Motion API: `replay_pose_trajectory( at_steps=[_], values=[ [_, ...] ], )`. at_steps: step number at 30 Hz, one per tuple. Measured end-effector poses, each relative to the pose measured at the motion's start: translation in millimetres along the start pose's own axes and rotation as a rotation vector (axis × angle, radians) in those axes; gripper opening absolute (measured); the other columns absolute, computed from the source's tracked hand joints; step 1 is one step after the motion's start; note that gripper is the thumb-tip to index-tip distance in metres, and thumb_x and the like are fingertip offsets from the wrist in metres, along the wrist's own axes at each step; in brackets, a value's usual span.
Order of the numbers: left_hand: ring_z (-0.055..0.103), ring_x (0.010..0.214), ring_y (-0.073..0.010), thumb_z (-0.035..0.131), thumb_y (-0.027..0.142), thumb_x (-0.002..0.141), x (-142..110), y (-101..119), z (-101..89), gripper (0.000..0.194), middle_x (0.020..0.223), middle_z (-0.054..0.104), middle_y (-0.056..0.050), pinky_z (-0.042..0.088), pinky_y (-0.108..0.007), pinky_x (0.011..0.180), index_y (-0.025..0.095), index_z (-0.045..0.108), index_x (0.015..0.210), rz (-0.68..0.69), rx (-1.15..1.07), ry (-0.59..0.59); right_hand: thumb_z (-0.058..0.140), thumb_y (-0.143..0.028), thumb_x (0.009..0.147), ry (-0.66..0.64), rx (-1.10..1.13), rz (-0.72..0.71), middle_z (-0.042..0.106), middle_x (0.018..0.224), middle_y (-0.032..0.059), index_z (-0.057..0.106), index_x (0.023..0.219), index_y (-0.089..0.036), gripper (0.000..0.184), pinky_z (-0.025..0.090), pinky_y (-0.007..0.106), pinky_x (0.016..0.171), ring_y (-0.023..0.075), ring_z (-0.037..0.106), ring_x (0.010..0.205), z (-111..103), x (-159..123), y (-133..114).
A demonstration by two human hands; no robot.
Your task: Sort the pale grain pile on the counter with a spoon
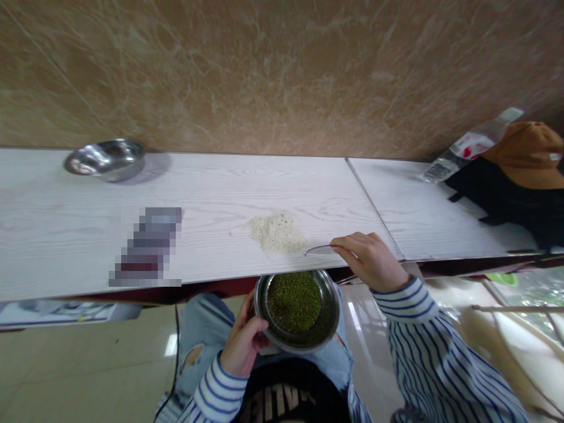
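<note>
My left hand point(247, 343) is closed on the rim of a steel bowl point(331, 311), thumb over the edge. Green mung beans point(295, 302) fill much of the bowl, which is over my lap just off the counter's front edge. Between the fingers of my right hand point(368, 258) is a thin metal spoon point(321, 248), seen nearly edge-on. Its tip points left, low over the counter, close to the right side of a loose pile of white rice-like grains point(277, 232). A few darker specks show among those grains.
A second steel bowl point(106, 160) stands at the back left of the white counter point(211, 194). A pixelated dark object point(150, 247) lies nearer. At the right are a plastic bottle point(471, 144), a brown cap point(531, 153) and black cloth point(493, 200). A marbled wall point(282, 76) rises behind.
</note>
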State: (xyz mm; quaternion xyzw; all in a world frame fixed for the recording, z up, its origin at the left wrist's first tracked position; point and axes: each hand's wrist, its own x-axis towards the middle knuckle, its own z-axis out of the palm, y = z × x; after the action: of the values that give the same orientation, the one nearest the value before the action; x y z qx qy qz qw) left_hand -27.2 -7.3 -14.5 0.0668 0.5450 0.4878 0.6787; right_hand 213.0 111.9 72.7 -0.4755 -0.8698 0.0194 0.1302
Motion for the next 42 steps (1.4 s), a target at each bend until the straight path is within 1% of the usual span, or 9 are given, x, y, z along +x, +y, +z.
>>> replay_pose_trajectory(
  at_steps=[7,10,14,20,26,28,32,37,42],
  values=[
    [0.053,0.070,-0.0175,0.056,0.013,0.055,-2,2,1.5,0.074,0.110,0.058,-0.006,0.046,-0.028,0.046,0.024,0.046,0.127,0.023,0.011,-0.013,0.040,-0.031,0.091,-0.023,0.008,-0.012,0.068,0.088,0.0015,0.061,0.099,-0.024,0.024,0.035,0.030,0.071,0.0150,0.059,0.084,-1,3,-4],
    [0.054,0.071,-0.0178,0.057,0.013,0.054,-3,2,2.3,0.071,0.112,0.058,-0.005,0.045,-0.027,0.046,0.026,0.050,0.124,0.027,0.020,-0.012,0.040,-0.031,0.091,-0.019,0.012,-0.025,0.068,0.088,0.0015,0.062,0.098,-0.024,0.024,0.035,0.030,0.070,0.0151,0.059,0.083,-3,1,-5],
    [0.054,0.070,-0.0168,0.057,0.014,0.053,-2,2,2.7,0.072,0.109,0.058,-0.004,0.043,-0.026,0.045,0.027,0.050,0.124,0.014,0.014,-0.009,0.040,-0.031,0.091,-0.008,0.023,-0.028,0.068,0.088,0.0003,0.062,0.097,-0.025,0.023,0.034,0.030,0.070,0.0143,0.059,0.082,-4,-4,-8],
    [0.050,0.063,-0.0148,0.056,0.013,0.054,-5,3,5.4,0.074,0.103,0.059,-0.004,0.042,-0.026,0.043,0.025,0.047,0.126,0.008,0.012,-0.004,0.039,-0.029,0.092,-0.049,0.053,-0.030,0.068,0.087,0.0001,0.061,0.097,-0.024,0.023,0.034,0.030,0.071,0.0137,0.059,0.082,-9,-11,-23],
    [0.050,0.063,-0.0153,0.056,0.012,0.054,-8,6,8.8,0.073,0.096,0.059,-0.003,0.043,-0.027,0.044,0.023,0.047,0.125,0.004,0.003,-0.012,0.041,-0.029,0.091,-0.108,0.070,-0.065,0.067,0.086,0.0000,0.060,0.096,-0.024,0.021,0.033,0.031,0.072,0.0143,0.058,0.082,-10,-18,-38],
    [0.050,0.061,-0.0149,0.056,0.012,0.054,-8,6,8.7,0.073,0.094,0.059,-0.003,0.042,-0.026,0.042,0.023,0.046,0.126,0.007,0.003,-0.018,0.041,-0.028,0.091,-0.076,0.066,-0.047,0.067,0.086,0.0004,0.060,0.097,-0.023,0.020,0.033,0.031,0.072,0.0142,0.058,0.081,-8,-18,-40],
    [0.050,0.065,-0.0156,0.056,0.012,0.055,-7,5,5.7,0.073,0.101,0.057,-0.004,0.044,-0.027,0.043,0.024,0.046,0.126,0.012,-0.015,-0.013,0.040,-0.028,0.092,0.037,0.019,0.015,0.067,0.082,0.0027,0.059,0.098,-0.019,0.022,0.034,0.030,0.072,0.0147,0.058,0.079,1,-8,-48],
    [0.051,0.066,-0.0159,0.056,0.012,0.054,-5,5,-0.7,0.075,0.106,0.058,-0.006,0.044,-0.027,0.044,0.024,0.045,0.128,0.022,-0.029,0.000,0.042,-0.026,0.091,0.083,-0.020,-0.025,0.067,0.078,0.0031,0.060,0.095,-0.018,0.020,0.033,0.029,0.070,0.0146,0.058,0.075,15,11,-57],
    [0.051,0.070,-0.0164,0.056,0.011,0.055,-3,6,-3.8,0.083,0.114,0.058,-0.007,0.047,-0.028,0.049,0.024,0.038,0.135,0.027,-0.066,0.015,0.042,-0.026,0.091,0.121,-0.056,0.011,0.066,0.075,0.0039,0.060,0.091,-0.017,0.020,0.033,0.028,0.067,0.0144,0.058,0.072,20,27,-49]
  ],
)
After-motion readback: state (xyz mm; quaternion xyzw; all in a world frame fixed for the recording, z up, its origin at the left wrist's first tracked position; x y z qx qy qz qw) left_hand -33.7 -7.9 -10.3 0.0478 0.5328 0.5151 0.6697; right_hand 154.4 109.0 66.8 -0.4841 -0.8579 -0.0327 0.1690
